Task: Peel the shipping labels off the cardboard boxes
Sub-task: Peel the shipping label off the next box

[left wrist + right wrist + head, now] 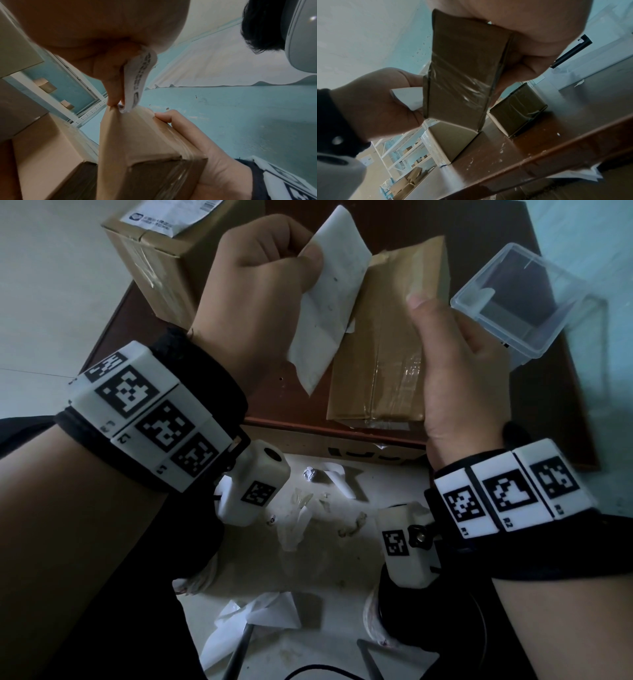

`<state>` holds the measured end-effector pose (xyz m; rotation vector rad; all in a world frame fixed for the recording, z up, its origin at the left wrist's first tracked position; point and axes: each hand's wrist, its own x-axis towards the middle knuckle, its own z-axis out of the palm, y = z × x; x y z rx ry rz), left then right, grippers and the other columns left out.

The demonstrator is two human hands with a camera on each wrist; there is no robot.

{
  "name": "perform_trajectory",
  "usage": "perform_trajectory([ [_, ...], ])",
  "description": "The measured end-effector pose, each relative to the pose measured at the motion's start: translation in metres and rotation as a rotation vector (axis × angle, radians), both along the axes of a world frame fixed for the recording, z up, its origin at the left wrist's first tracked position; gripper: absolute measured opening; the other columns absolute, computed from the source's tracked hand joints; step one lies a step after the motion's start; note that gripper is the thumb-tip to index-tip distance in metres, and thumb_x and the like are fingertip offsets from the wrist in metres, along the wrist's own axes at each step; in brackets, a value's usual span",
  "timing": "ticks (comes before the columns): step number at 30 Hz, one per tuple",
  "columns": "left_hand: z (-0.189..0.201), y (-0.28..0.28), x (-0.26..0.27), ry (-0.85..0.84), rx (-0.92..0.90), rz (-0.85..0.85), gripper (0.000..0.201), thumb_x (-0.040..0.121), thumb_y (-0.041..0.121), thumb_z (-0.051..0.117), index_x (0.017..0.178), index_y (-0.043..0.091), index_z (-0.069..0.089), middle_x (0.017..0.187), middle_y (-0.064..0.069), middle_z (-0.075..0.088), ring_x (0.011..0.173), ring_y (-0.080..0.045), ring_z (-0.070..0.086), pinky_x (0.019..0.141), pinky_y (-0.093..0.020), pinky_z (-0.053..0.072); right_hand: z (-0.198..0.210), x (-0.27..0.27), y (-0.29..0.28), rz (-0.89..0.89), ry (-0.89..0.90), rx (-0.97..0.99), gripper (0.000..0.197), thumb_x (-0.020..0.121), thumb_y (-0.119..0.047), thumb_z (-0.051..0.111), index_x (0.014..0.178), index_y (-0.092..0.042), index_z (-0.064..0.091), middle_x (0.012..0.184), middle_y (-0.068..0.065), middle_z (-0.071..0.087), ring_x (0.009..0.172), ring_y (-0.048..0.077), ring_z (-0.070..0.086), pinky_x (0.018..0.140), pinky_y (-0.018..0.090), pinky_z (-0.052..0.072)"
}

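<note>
Left hand [260, 292] pinches the shipping label [329, 299] between thumb and curled fingers, near the label's top edge. The label is mostly lifted and hangs as a white sheet off the left face of the held box [383, 344]. The left wrist view shows the last attachment at the box's upper corner, right at the fingertips [111, 100].

Right hand [455, 364] is wrapped round the box from its 3 o'clock side, thumb on the front face, fingers behind. The box stands on end above the counter [548, 392]; whether its lower end touches the counter I can't tell.

Handling, my read:
- Label: thin, limp paper with adhesive backing. Probably tears if yanked sideways. Hold close to the peel line and pull low along the face.
- Box: light, stiff cardboard, slick clear tape over the seams. Hold it on bare cardboard.

Second box [161, 258] sits at 11 o'clock on the counter, its own label [174, 215] still stuck on top. Clear plastic container [520, 302] at 2 o'clock. Paper scraps [260, 611] on the floor at 6 o'clock.
</note>
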<state>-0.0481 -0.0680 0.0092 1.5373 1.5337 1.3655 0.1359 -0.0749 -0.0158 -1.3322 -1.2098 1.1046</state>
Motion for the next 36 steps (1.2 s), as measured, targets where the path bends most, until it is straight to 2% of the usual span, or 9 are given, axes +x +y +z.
perform_trajectory([
  [6,0.0004,-0.0011,0.0002,0.003,-0.005,0.005,0.016,0.101,0.017,0.052,0.090,0.017,0.063,0.081,0.011,0.065,0.069,0.001,0.063,0.061,-0.014,0.047,0.0001,0.0002,-0.0001,-0.004,0.003,0.004,0.030,0.103,-0.044,0.067,0.116,-0.019,0.077,0.106,-0.001,0.080,0.098,0.012,0.077,0.085,0.035,0.066],
  [9,0.0013,-0.0012,0.0002,-0.027,-0.010,0.006,0.017,0.101,0.014,0.053,0.089,0.018,0.064,0.080,0.011,0.066,0.069,0.002,0.064,0.060,-0.014,0.047,0.0011,-0.0010,-0.0005,-0.015,0.017,0.010,0.027,0.101,-0.044,0.068,0.110,-0.020,0.078,0.100,-0.003,0.080,0.096,0.014,0.077,0.084,0.034,0.066],
  [12,0.0025,-0.0022,0.0002,-0.072,-0.009,-0.002,0.017,0.101,0.009,0.052,0.090,0.014,0.064,0.077,0.012,0.066,0.068,0.002,0.065,0.060,-0.014,0.047,0.0011,-0.0012,-0.0001,-0.019,0.031,0.030,0.027,0.098,-0.044,0.068,0.105,-0.020,0.078,0.096,-0.004,0.079,0.096,0.016,0.077,0.081,0.033,0.065],
  [15,0.0040,-0.0037,0.0011,-0.094,-0.010,-0.013,0.017,0.101,0.005,0.051,0.091,0.010,0.064,0.074,0.011,0.065,0.066,0.002,0.065,0.058,-0.013,0.047,0.0003,-0.0001,0.0000,-0.007,0.033,0.030,0.030,0.100,-0.043,0.068,0.110,-0.017,0.078,0.099,-0.004,0.079,0.096,0.013,0.077,0.079,0.030,0.064],
  [19,0.0042,-0.0043,0.0021,-0.099,-0.002,-0.009,0.020,0.101,0.005,0.052,0.087,0.014,0.064,0.077,0.009,0.065,0.067,0.002,0.066,0.059,-0.013,0.048,-0.0007,0.0001,0.0016,0.005,0.035,0.036,0.039,0.095,-0.047,0.068,0.113,-0.015,0.078,0.103,0.000,0.080,0.098,0.015,0.078,0.084,0.035,0.066],
  [24,0.0047,-0.0049,0.0012,-0.095,-0.005,-0.014,0.024,0.100,0.005,0.053,0.083,0.018,0.063,0.068,0.015,0.065,0.066,0.003,0.065,0.059,-0.013,0.048,-0.0014,0.0017,0.0026,0.010,0.044,0.044,0.037,0.098,-0.044,0.069,0.115,-0.013,0.077,0.104,0.001,0.081,0.099,0.015,0.078,0.083,0.034,0.065],
  [29,0.0053,-0.0041,0.0010,-0.093,-0.010,-0.012,0.022,0.100,0.005,0.053,0.085,0.017,0.063,0.071,0.013,0.064,0.066,0.003,0.064,0.059,-0.014,0.047,-0.0006,0.0018,0.0015,0.011,0.046,0.045,0.032,0.100,-0.042,0.069,0.113,-0.014,0.078,0.103,0.002,0.081,0.098,0.018,0.078,0.085,0.039,0.067],
  [34,0.0059,-0.0038,0.0006,-0.078,-0.019,-0.007,0.016,0.102,0.008,0.052,0.091,0.014,0.062,0.079,0.008,0.063,0.067,0.003,0.064,0.059,-0.013,0.047,0.0023,0.0027,0.0005,0.003,0.032,0.038,0.026,0.105,-0.037,0.067,0.113,-0.015,0.077,0.101,-0.001,0.080,0.095,0.012,0.077,0.078,0.028,0.063],
  [36,0.0053,-0.0033,0.0006,-0.081,-0.028,0.004,0.014,0.103,0.009,0.052,0.093,0.010,0.062,0.080,0.006,0.063,0.066,0.004,0.063,0.058,-0.013,0.046,0.0026,0.0024,0.0002,-0.001,0.027,0.045,0.023,0.105,-0.037,0.067,0.111,-0.017,0.077,0.099,-0.003,0.080,0.095,0.012,0.077,0.079,0.027,0.063],
])
